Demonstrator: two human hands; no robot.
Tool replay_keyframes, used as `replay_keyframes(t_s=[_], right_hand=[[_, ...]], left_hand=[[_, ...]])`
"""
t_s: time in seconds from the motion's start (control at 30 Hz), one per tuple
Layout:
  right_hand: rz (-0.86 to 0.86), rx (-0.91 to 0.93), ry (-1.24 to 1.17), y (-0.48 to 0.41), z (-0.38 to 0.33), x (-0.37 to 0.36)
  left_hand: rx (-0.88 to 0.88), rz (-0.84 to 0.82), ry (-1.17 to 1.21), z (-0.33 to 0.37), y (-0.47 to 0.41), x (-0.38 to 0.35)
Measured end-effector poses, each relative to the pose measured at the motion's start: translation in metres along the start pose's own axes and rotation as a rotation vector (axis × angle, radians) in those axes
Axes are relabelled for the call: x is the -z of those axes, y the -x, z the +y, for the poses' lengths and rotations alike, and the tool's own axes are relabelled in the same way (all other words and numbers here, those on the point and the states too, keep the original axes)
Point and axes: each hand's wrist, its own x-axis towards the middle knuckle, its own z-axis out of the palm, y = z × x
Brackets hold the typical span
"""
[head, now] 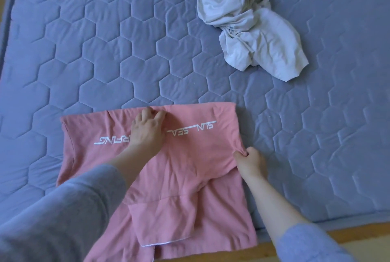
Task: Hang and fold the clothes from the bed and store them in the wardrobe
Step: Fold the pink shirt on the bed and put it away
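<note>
Blue-grey mattress point(105, 50) in front of me: surface quilted in a hexagon pattern, raised border along its left edge. Wooden floor point(371, 233): brown strip visible past the mattress's near edge, lower right.

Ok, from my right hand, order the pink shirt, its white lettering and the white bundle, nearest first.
1. Pink shirt: pinched by the right hand.
2. White lettering: up-left on the shirt.
3. White bundle: far up the bed.
</note>
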Motion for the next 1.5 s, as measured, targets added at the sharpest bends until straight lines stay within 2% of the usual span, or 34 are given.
replay_keyframes(t_s=[0.07, 0.1, 0.17, 0.23, 0.3, 0.4, 0.5, 0.6, 0.8, 0.9, 1.03, 1.13, 1.23, 1.5], right_hand=[[0.085, 0.011, 0.111, 0.002, -0.006, 0.0], [0.149, 0.105, 0.139, 0.004, -0.012, -0.001], [0.23, 0.412, 0.199, 0.008, -0.028, -0.003], [0.163, 0.623, 0.297, 0.007, -0.049, -0.006], [0.114, 0.687, 0.378, 0.0, -0.068, -0.011], [0.104, 0.626, 0.45, -0.017, -0.087, -0.01], [-0.005, 0.479, 0.438, -0.033, -0.093, -0.001], [-0.06, 0.366, 0.213, -0.042, -0.084, 0.009], [-0.221, 0.066, -0.012, -0.028, -0.013, 0.005], [-0.231, -0.015, -0.087, -0.002, 0.033, -0.013], [-0.186, -0.011, -0.291, 0.01, 0.064, -0.023], [-0.198, 0.011, -0.391, 0.013, 0.065, -0.022], [-0.216, 0.034, -0.486, 0.016, 0.068, -0.021], [-0.073, 0.119, -0.476, 0.052, 0.078, -0.007]], left_hand=[[-0.019, 0.006, 0.018, -0.006, -0.003, 0.005], [-0.029, 0.01, 0.023, -0.01, -0.003, 0.007], [-0.043, 0.027, 0.023, -0.019, -0.003, 0.01], [-0.037, 0.04, 0.008, -0.03, -0.005, 0.012], [0.013, 0.024, -0.002, -0.039, -0.007, 0.014], [0.053, -0.031, -0.026, -0.046, -0.011, 0.016], [0.002, -0.057, -0.113, -0.04, -0.011, 0.017], [-0.111, -0.064, -0.099, -0.018, -0.016, 0.017], [-0.237, -0.162, -0.085, 0.055, -0.046, 0.01], [-0.261, -0.192, -0.096, 0.086, -0.061, 0.004], [-0.316, -0.214, -0.03, 0.123, -0.069, -0.005], [-0.323, -0.182, 0.142, 0.142, -0.066, -0.004], [-0.396, -0.154, 0.202, 0.146, -0.062, 0.005], [-0.554, -0.062, 0.08, 0.126, -0.037, 0.059]])
